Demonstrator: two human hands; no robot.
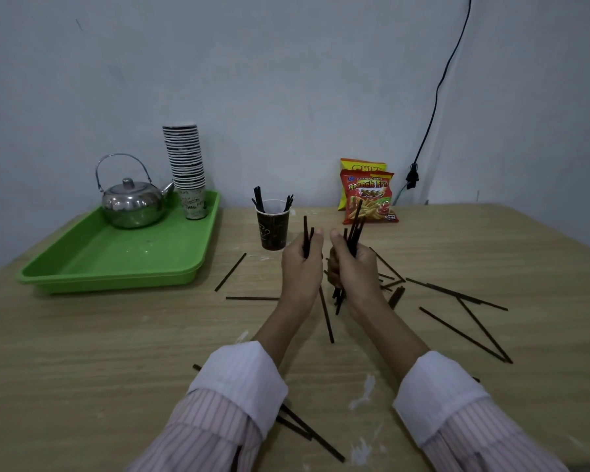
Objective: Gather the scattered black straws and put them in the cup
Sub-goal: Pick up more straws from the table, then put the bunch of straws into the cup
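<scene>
A dark paper cup [273, 229] stands upright at the table's middle back, with several black straws [260, 198] leaning in it. My left hand [302, 267] is closed around two black straws [307, 233], just right of the cup. Close beside it, my right hand [353, 267] grips a bundle of black straws [355, 229] that stick out above and below the fist. More loose straws [464, 330] lie scattered on the table to the right, some [230, 271] to the left, and a few [307, 432] near my left sleeve.
A green tray [92, 264] at the back left holds a steel kettle [132, 202] and a tall stack of paper cups [187, 168]. Two snack bags [368, 195] lean on the wall behind the cup. A black cable [433, 107] hangs down the wall at the right.
</scene>
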